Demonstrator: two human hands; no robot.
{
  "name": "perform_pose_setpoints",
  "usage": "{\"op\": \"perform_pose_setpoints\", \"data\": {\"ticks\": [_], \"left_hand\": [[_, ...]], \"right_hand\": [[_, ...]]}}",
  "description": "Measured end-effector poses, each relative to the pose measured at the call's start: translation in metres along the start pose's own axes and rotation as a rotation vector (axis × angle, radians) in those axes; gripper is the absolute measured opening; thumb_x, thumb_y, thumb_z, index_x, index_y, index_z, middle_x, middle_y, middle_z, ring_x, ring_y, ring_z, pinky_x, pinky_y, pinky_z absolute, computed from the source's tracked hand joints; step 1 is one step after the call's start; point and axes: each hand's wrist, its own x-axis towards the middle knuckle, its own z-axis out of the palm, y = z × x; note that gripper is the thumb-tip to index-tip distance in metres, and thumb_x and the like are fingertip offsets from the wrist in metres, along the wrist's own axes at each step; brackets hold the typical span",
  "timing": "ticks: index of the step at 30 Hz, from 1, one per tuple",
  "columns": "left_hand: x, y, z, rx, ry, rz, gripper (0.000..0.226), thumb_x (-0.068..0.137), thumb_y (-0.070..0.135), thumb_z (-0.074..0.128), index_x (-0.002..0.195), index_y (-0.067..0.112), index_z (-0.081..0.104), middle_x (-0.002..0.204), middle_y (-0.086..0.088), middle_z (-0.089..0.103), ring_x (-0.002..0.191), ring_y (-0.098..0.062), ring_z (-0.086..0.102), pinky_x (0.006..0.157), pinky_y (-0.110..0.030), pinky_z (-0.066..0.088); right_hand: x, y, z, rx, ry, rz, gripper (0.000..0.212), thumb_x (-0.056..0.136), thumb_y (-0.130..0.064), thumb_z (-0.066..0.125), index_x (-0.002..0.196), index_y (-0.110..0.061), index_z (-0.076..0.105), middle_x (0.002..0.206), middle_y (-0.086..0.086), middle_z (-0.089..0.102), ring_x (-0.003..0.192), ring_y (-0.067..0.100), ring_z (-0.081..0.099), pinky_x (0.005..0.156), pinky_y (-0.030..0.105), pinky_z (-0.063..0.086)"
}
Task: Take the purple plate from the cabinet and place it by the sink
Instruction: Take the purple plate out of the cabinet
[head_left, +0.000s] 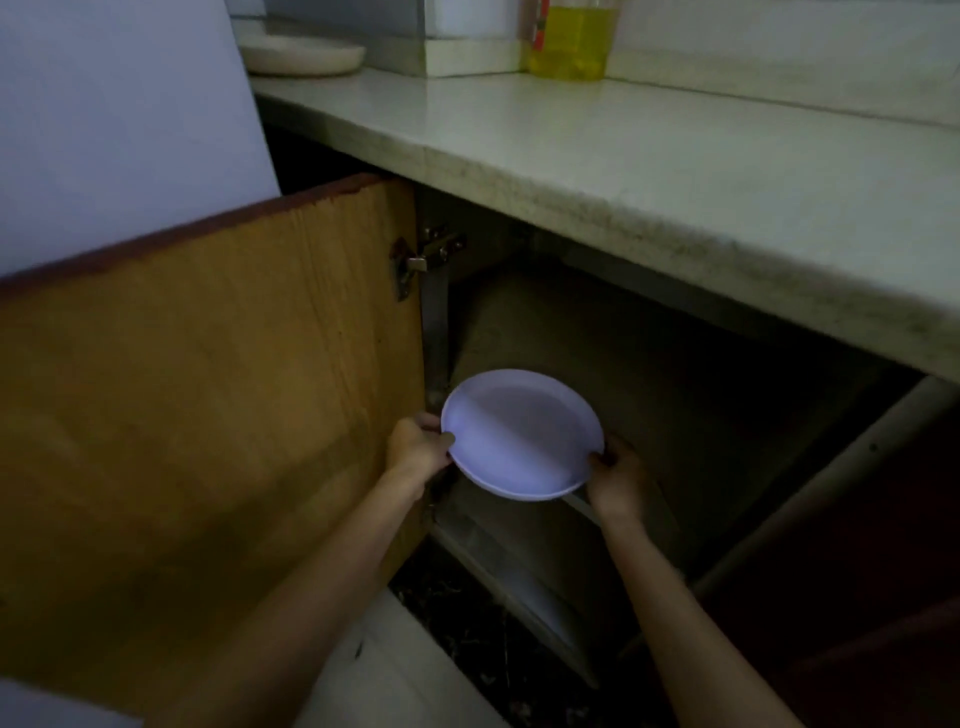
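Note:
A pale purple plate (522, 434) is held at the mouth of the open cabinet (649, 364), tilted a little toward me. My left hand (418, 447) grips its left rim and my right hand (618, 480) grips its right rim. Both forearms reach in from the bottom of the view. The cabinet interior behind the plate is dark and looks bare. No sink is in view.
The wooden cabinet door (208, 415) stands open on the left, hinged at the frame. A pale countertop (623, 156) overhangs the cabinet. On it sit a bottle of yellow liquid (571, 41), a shallow white dish (306, 54) and a white box (467, 54).

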Motion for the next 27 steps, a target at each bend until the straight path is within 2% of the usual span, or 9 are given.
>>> {"op": "perform_pose_setpoints", "data": {"ticks": [4, 8, 9, 11, 13, 16, 18, 21, 27], "left_hand": [[-0.042, 0.002, -0.030, -0.091, 0.029, -0.067, 0.009, 0.082, 0.001, 0.061, 0.086, 0.007, 0.056, 0.083, -0.009, 0.058, 0.076, -0.026, 0.059, 0.073, -0.041, 0.053], [-0.090, 0.017, -0.062, -0.144, 0.042, -0.060, 0.027, 0.081, -0.006, 0.059, 0.069, 0.016, 0.049, 0.074, -0.002, 0.055, 0.065, -0.012, 0.055, 0.048, -0.019, 0.050], [-0.103, 0.022, -0.070, -0.153, 0.045, -0.050, 0.028, 0.081, -0.009, 0.059, 0.068, 0.015, 0.048, 0.073, -0.002, 0.055, 0.065, -0.012, 0.056, 0.047, -0.020, 0.051], [-0.128, 0.034, -0.089, -0.163, 0.045, -0.032, 0.031, 0.079, -0.014, 0.057, 0.067, 0.013, 0.048, 0.073, -0.004, 0.056, 0.067, -0.017, 0.057, 0.057, -0.033, 0.052], [-0.152, 0.046, -0.105, -0.178, 0.034, -0.014, 0.034, 0.078, -0.019, 0.054, 0.067, 0.012, 0.048, 0.075, -0.005, 0.058, 0.072, -0.024, 0.058, 0.065, -0.039, 0.051], [-0.187, 0.070, -0.132, -0.172, 0.054, -0.036, 0.033, 0.077, -0.020, 0.055, 0.069, 0.012, 0.048, 0.076, -0.004, 0.059, 0.073, -0.021, 0.058, 0.056, -0.026, 0.053], [-0.206, 0.085, -0.145, -0.152, 0.062, -0.030, 0.031, 0.077, -0.018, 0.057, 0.072, 0.011, 0.048, 0.077, -0.004, 0.059, 0.073, -0.021, 0.058, 0.057, -0.027, 0.052], [-0.234, 0.113, -0.167, -0.127, 0.091, -0.074, 0.028, 0.078, -0.009, 0.061, 0.074, 0.015, 0.047, 0.079, 0.000, 0.060, 0.074, -0.016, 0.059, 0.050, -0.017, 0.051], [-0.286, 0.167, -0.201, -0.220, 0.115, -0.171, 0.018, 0.081, 0.006, 0.066, 0.083, 0.018, 0.052, 0.092, -0.001, 0.063, 0.086, -0.016, 0.062, 0.060, -0.022, 0.052]], "right_hand": [[-0.038, -0.021, -0.012, -0.093, -0.054, 0.027, 0.024, 0.087, 0.000, 0.051, 0.108, 0.000, 0.063, 0.107, 0.020, 0.067, 0.102, 0.033, 0.061, 0.089, 0.035, 0.042], [-0.078, -0.052, -0.025, -0.114, -0.068, 0.051, 0.023, 0.087, 0.003, 0.049, 0.102, 0.002, 0.066, 0.101, 0.020, 0.070, 0.096, 0.030, 0.062, 0.082, 0.030, 0.040], [-0.087, -0.061, -0.030, -0.121, -0.086, 0.053, 0.023, 0.088, 0.002, 0.049, 0.103, 0.000, 0.066, 0.102, 0.020, 0.070, 0.097, 0.030, 0.062, 0.081, 0.029, 0.040], [-0.106, -0.080, -0.041, -0.145, -0.127, 0.057, 0.026, 0.089, -0.001, 0.048, 0.109, -0.002, 0.064, 0.107, 0.017, 0.069, 0.100, 0.030, 0.061, 0.082, 0.029, 0.039], [-0.125, -0.100, -0.052, -0.166, -0.166, 0.042, 0.028, 0.089, -0.004, 0.049, 0.114, -0.004, 0.063, 0.110, 0.016, 0.068, 0.102, 0.030, 0.061, 0.082, 0.029, 0.042], [-0.151, -0.135, -0.069, -0.178, -0.189, 0.040, 0.029, 0.090, -0.006, 0.050, 0.117, -0.004, 0.061, 0.112, 0.018, 0.067, 0.104, 0.032, 0.061, 0.085, 0.033, 0.044], [-0.165, -0.156, -0.077, -0.204, -0.207, 0.031, 0.029, 0.090, -0.007, 0.050, 0.118, -0.004, 0.059, 0.112, 0.019, 0.067, 0.102, 0.034, 0.061, 0.085, 0.035, 0.045], [-0.183, -0.193, -0.089, -0.204, -0.227, 0.032, 0.029, 0.091, -0.007, 0.047, 0.118, -0.004, 0.058, 0.109, 0.020, 0.067, 0.100, 0.036, 0.061, 0.086, 0.038, 0.045], [-0.208, -0.267, -0.120, -0.138, -0.328, -0.009, 0.033, 0.092, -0.010, 0.048, 0.124, -0.007, 0.054, 0.115, 0.015, 0.065, 0.105, 0.030, 0.059, 0.086, 0.030, 0.040]]}}
